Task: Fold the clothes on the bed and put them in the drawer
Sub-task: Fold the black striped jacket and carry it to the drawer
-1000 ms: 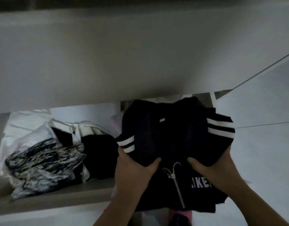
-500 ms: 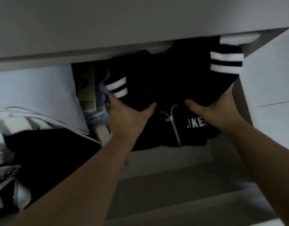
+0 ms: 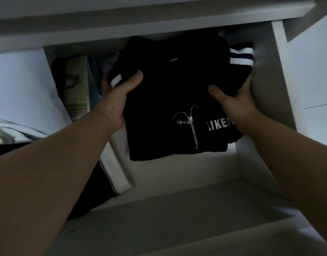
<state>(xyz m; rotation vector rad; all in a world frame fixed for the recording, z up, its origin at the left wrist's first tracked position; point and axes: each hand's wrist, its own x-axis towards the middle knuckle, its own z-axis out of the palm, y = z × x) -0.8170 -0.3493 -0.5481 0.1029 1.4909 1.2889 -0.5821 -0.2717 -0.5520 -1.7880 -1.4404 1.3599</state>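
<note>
A folded black zip jacket (image 3: pixel 173 100) with white cuff stripes and white lettering lies in the right compartment of the open white drawer (image 3: pixel 266 100). My left hand (image 3: pixel 116 97) grips its left edge, thumb on top. On the other side my right hand (image 3: pixel 233 100) grips the right edge, thumb on top, close against the drawer's right wall. The fingers of both hands are hidden under the fabric.
A white divider (image 3: pixel 114 169) splits the drawer; left of it lie dark clothes (image 3: pixel 101 185) and a white garment (image 3: pixel 20 93). Upright folded items (image 3: pixel 76 89) stand at the back left. The dresser's top panel (image 3: pixel 140 24) overhangs the back. The drawer's front rim (image 3: pixel 177 233) is near me.
Both hands have carried the jacket from above the drawer down and deep into its right compartment, under the overhanging panel. The view has shifted closer to the drawer.
</note>
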